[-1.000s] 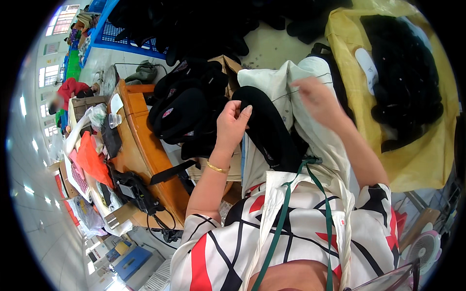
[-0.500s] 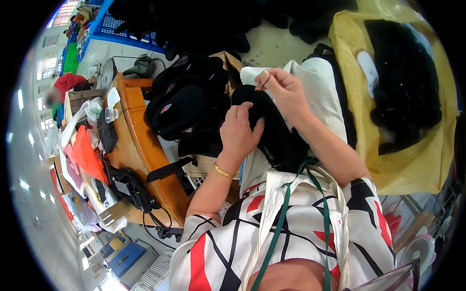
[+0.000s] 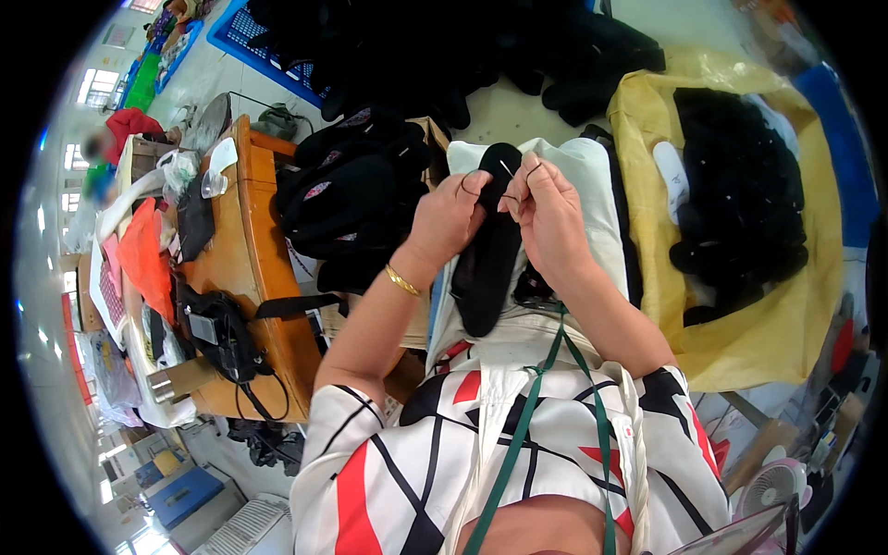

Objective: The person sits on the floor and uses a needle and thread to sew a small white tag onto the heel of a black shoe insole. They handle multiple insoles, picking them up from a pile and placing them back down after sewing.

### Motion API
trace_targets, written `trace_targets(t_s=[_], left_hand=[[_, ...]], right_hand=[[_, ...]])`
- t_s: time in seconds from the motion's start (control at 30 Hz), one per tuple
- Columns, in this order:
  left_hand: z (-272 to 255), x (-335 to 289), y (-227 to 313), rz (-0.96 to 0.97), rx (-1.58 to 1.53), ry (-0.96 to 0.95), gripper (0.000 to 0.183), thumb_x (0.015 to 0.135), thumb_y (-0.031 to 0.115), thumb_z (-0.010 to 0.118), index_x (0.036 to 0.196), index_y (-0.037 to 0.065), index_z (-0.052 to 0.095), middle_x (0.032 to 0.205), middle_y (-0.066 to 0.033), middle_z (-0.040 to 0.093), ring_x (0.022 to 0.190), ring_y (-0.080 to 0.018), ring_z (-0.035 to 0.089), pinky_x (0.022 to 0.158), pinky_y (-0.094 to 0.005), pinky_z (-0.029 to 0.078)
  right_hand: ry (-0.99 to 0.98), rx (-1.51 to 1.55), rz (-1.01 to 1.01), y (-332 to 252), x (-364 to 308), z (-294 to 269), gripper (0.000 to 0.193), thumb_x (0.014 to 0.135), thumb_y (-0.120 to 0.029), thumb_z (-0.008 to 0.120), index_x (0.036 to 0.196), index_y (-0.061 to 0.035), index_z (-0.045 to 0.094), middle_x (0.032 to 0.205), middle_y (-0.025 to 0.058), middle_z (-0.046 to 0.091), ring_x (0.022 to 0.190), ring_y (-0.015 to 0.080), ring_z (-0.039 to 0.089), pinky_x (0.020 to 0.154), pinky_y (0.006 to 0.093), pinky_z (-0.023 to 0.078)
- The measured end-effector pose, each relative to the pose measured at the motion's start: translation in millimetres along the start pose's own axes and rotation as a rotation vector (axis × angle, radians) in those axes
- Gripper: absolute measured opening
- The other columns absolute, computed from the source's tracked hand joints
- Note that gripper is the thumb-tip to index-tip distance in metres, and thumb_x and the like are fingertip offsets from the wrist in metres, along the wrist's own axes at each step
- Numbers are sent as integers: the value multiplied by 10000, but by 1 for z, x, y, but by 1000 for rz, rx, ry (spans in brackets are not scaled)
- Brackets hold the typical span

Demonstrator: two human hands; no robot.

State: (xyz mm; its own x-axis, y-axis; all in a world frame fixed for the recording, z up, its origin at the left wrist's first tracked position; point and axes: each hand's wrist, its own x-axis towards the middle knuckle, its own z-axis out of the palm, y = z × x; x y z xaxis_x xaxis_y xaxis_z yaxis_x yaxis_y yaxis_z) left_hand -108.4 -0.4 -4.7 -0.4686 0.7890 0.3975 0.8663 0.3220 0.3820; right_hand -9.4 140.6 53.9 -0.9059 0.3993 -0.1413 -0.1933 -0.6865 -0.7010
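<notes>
A long black slipper lies lengthwise over the white cloth on my lap, its toe end pointing away from me. My left hand is closed at the slipper's left edge, thumb and forefinger pinching a loop of black thread. Across from it, my right hand is pinched closed on more of this thread, which curves round the fingertips. Between both hands, over the toe, a thin pale needle shows; whether my right fingers touch it I cannot tell.
Several black slippers with oval labels are piled to the left, beside a wooden table with a black bag. A yellow sack of black slippers stands at the right. More black pieces lie at the far side near a blue crate.
My right hand has come down and nearer to me, beside the left one. The slipper has swung straighter, showing its full length. My left hand has moved a little farther away, now with thread.
</notes>
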Motion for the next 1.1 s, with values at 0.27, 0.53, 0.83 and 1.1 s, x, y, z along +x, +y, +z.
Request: trace_targets(t_s=[0.27, 0.53, 0.83, 1.1], left_hand=[[10, -10, 25, 270, -51, -202, 382, 771, -25, 615, 1140, 70, 595, 886, -115, 636, 815, -312, 654, 673, -381, 561], [53, -59, 55, 28, -479, -311, 323, 782, -3, 604, 1086, 96, 649, 957, -127, 660, 923, -344, 636, 811, -404, 528], [6, -25, 72, -162, -631, -270, 277, 831, 78, 650, 1105, 38, 667, 966, -145, 669, 860, -199, 640, 771, -298, 505], [25, -14, 98, -410, -425, -640, 262, 862, 217, 701, 717, 1, 671, 616, -85, 624, 542, -148, 570, 538, -308, 461]], right_hand=[[16, -62, -34, 13, -63, -37, 291, 1066, -224, 458, 847, -64, 560, 715, -19, 472, 647, 83, 424, 670, 244, 416], [-31, -356, 82, 20, -124, -65, 289, 1071, -229, 449, 839, -64, 504, 729, -20, 437, 699, 101, 415, 738, 269, 399], [-80, -1311, -782, -34, -94, -78, 51, 883, -47, 654, 919, -12, 644, 817, 120, 641, 749, 290, 607, 665, 364, 494], [-259, -1499, -967, -36, -106, -72, 145, 736, -40, 733, 857, -33, 653, 759, 87, 610, 719, 273, 610, 653, 374, 523]])
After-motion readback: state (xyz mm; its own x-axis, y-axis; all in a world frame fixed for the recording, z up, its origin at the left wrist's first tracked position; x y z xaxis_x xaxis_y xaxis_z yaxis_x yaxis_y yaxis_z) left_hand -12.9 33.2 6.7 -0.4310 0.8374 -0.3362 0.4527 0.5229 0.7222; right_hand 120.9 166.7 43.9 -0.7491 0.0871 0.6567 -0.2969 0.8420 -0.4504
